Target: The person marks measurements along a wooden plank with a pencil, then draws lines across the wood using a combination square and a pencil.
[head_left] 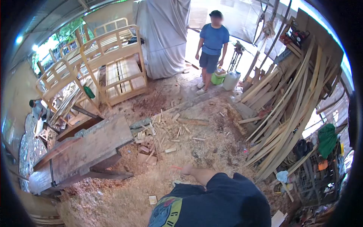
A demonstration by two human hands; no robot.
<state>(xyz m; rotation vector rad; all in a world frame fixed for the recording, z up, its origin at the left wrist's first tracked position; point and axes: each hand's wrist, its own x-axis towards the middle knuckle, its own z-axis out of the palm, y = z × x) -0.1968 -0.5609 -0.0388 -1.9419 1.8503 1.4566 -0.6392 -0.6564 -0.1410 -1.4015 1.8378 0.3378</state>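
Note:
My right hand [186, 169] reaches out to the left from a dark sleeve, low in the middle of the head view. Its fingers are closed around a thin red stick [176, 167], too small to tell its exact kind. Below the hand is a floor [132, 185] covered in sawdust and shavings. A small pale wood block [152, 199] lies on it to the lower left. Just beyond the hand are wood offcuts [171, 150] and a flat reddish board piece [146, 159]. My left hand is out of view.
A heavy wooden workbench [87, 151] stands at left, with a wooden bed frame [113, 64] behind it. Long timber strips [291, 121] lean along the right side. A person in a blue shirt [214, 39] stands at the back near a white jug [231, 80].

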